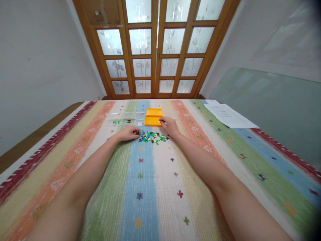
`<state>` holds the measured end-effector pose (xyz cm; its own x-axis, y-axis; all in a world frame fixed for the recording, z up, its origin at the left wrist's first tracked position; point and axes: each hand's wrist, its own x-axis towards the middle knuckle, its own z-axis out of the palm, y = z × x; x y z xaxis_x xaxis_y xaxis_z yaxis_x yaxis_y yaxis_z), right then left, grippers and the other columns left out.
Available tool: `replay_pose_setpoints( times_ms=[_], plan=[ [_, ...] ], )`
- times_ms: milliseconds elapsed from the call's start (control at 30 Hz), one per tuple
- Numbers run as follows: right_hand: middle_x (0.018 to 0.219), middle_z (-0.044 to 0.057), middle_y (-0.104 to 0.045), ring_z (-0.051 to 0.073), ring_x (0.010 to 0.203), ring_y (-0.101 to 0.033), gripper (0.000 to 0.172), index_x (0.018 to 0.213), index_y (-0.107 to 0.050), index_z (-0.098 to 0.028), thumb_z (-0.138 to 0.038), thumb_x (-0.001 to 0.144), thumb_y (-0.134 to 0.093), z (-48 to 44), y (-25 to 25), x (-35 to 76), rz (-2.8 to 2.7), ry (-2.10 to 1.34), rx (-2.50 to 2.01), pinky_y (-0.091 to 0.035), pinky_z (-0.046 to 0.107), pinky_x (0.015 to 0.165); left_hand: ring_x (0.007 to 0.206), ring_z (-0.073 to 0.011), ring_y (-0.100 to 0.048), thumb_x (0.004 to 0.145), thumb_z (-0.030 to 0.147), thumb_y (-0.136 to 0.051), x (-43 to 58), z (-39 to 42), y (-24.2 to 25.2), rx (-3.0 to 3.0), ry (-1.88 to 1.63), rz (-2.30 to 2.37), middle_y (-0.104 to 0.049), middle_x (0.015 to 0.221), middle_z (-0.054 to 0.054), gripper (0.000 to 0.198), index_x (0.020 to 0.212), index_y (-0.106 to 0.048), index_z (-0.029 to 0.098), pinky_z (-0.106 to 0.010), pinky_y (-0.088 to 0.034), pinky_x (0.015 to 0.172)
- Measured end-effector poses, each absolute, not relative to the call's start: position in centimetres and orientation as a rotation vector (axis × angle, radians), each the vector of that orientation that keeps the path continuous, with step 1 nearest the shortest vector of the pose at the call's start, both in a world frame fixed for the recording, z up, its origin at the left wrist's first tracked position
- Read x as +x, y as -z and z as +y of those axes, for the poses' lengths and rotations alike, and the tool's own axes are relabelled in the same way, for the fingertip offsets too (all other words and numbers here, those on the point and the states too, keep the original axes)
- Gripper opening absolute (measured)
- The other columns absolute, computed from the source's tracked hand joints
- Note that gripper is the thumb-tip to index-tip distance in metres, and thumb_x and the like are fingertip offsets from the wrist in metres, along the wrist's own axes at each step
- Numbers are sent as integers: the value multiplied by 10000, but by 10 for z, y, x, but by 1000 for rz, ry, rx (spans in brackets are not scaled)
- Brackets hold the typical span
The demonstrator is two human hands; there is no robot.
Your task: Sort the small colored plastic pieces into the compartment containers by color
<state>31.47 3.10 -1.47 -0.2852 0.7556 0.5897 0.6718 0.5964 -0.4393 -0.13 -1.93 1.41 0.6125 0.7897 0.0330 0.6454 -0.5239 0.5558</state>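
A loose pile of small coloured pieces [152, 137], in green, blue, dark red, yellow and white, lies on the striped cloth. At the pile's left edge my left hand [128, 133] is closed, thumb and fingers pinched together; what they hold is too small to make out. My right hand [170, 126] is closed in a pinch over the right front edge of an open orange box [153, 112]. A tiny pale spot shows by its fingertips, too small to name. Left of the box sit clear plastic trays [128, 116] with a few green, dark red and blue pieces in them.
The striped cloth [140, 211] covers the table. Sheets of paper [227, 114] lie at the far right, near a pale green glass-like panel [271, 107]. Wooden doors with frosted panes [156, 53] stand beyond the table, between white walls.
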Motion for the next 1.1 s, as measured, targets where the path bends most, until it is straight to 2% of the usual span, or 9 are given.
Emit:
replay_pose_setpoints(
  times_ms=[467,700,833,900,967,1100],
  plan=[
    [1064,73,-778,243,992,-690,221,1044,-752,-204,-173,937,-562,29,21,312,-2063,-125,-1110,-504,366,936,617,-132,-499,865,350,-614,6,-23,-13,2316,-423,1069,-587,666,18,213,901,-737,180,-248,-344,607],
    [1056,74,-780,244,983,-693,224,1037,-755,-212,-161,927,-567,26,19,309,-2069,-150,-1117,-511,364,917,648,-131,-571,830,314,-614,13,-14,4,1994,-862,1205,-638,736,10,146,900,-629,187,-242,-439,630],
    [1055,78,-781,246,977,-701,229,1045,-756,-208,-168,934,-560,23,18,309,-2062,-168,-1086,-513,374,924,626,-129,-611,801,322,-615,19,-2,13,1723,-1104,1300,-675,782,-9,193,940,-596,190,-251,-494,628],
    [1057,78,-781,247,981,-702,236,1047,-759,-211,-170,935,-556,23,18,309,-2066,-180,-1085,-515,377,923,623,-122,-616,813,359,-619,20,2,15,1609,-1166,1338,-714,857,-38,245,985,-604,185,-249,-507,621],
    [1056,78,-780,249,976,-701,238,1047,-762,-215,-172,935,-556,22,18,308,-2077,-186,-1091,-517,377,912,624,-107,-615,846,403,-610,21,3,16,1530,-1180,1328,-750,1015,-84,326,1080,-620,177,-247,-520,620],
    [1043,83,-775,249,968,-692,231,1042,-765,-209,-181,948,-556,21,17,306,-2104,-149,-1070,-506,369,903,601,-75,-593,893,412,-587,19,3,18,1485,-1173,1278,-708,1296,-132,479,1309,-602,177,-230,-504,579]
  ],
)
